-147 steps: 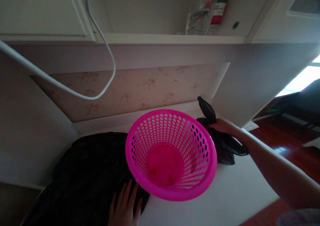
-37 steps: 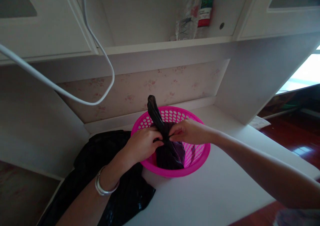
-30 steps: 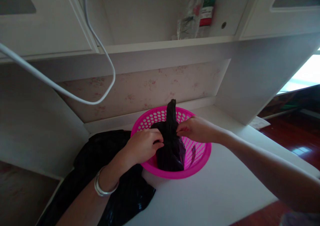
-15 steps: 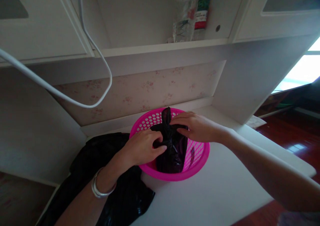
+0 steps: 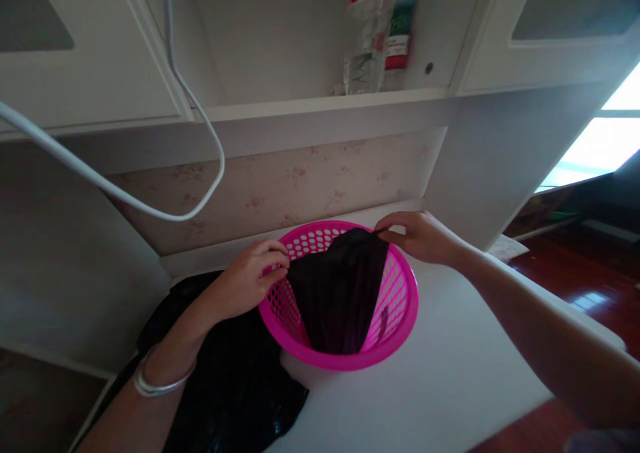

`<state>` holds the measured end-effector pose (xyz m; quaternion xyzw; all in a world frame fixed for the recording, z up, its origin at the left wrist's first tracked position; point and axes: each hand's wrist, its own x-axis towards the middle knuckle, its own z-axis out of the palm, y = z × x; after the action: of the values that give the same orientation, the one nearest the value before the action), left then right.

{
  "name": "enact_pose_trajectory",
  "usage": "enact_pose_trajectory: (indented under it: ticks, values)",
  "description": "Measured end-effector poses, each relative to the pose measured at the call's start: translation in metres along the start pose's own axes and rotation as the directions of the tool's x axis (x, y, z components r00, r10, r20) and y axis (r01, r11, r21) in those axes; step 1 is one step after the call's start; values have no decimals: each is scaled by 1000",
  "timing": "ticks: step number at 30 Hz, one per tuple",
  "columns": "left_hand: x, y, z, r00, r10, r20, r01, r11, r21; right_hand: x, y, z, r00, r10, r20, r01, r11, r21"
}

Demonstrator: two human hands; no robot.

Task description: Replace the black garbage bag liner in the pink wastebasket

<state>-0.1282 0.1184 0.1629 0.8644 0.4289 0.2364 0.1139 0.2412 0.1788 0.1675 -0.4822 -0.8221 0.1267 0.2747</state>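
Note:
A black plastic bag [image 5: 343, 289] hangs stretched inside a bright pink basket [image 5: 345, 361] with perforated sides. My left hand [image 5: 253, 276], a silver bangle on its wrist, pinches the bag's left edge over the basket's rim. Between the thumb and fingers of my right hand [image 5: 413, 236] is the bag's upper right corner, at the far right of the rim. The bag is pulled wide between both hands, and its lower part sits down in the basket. What lies beneath it is hidden.
The basket stands on a white desk [image 5: 400, 399]. Black plastic [image 5: 235, 373] is spread to its left. Above, a shelf holds a clear bottle [image 5: 367, 46] and a green-and-red container [image 5: 400, 33]. A white cable [image 5: 165, 213] loops in front at the left.
My hands have moved apart, left hand leftward and right hand rightward. The black bag, bunched with a loop sticking up before, is now drawn out wide and flat between them.

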Motion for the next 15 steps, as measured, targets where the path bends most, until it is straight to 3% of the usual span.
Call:
enact_pose_trajectory:
  ticks: [3, 7, 11, 13, 15]
  values:
    - [-14, -16, -16, 996, -87, 11, 88, 995, -48, -8, 19, -2, 995, 80, -58, -73, 992, 107]
    - [-20, 8, -7, 969, -232, -80, 218, 964, -150, -15, 8, 5, 1000, -10, 3, 9, 962, 273]
    - [-1, 43, 17, 961, -233, -149, 225, 972, -69, -5, -27, 15, 998, -54, 41, 46, 983, 180]
    - [6, 46, 21, 967, -218, -132, 219, 976, -7, 2, -33, 16, 998, -55, 1, 54, 982, 179]
    - [4, 37, 16, 968, -220, -118, 218, 975, -28, 4, -25, 13, 996, 19, -82, 7, 953, 303]
